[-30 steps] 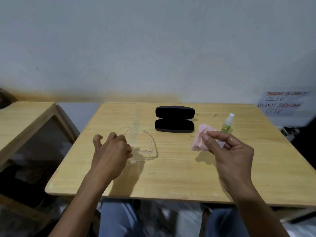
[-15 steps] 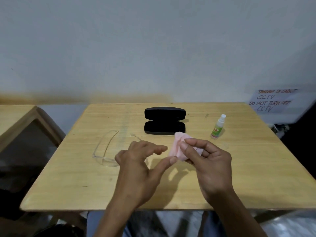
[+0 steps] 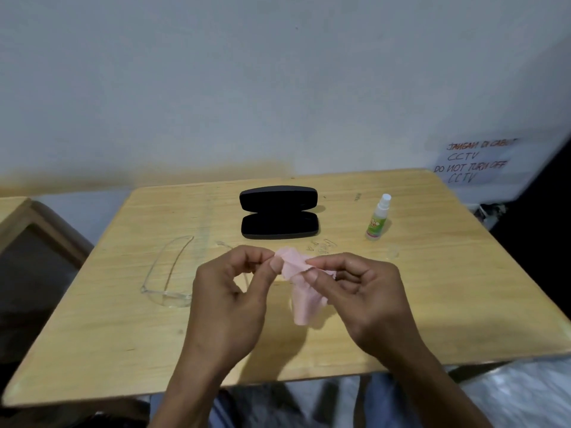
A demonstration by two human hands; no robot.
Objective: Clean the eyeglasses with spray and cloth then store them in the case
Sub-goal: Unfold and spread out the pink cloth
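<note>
Pinching the pink cloth between thumb and forefinger, the left hand and the right hand hold it above the wooden table — its lower part hangs loose between them. The clear eyeglasses lie on the table just left of the left hand, arms unfolded. Beyond the hands the black case lies wide open, and the spray bottle stands upright to its right — well apart from the cloth.
</note>
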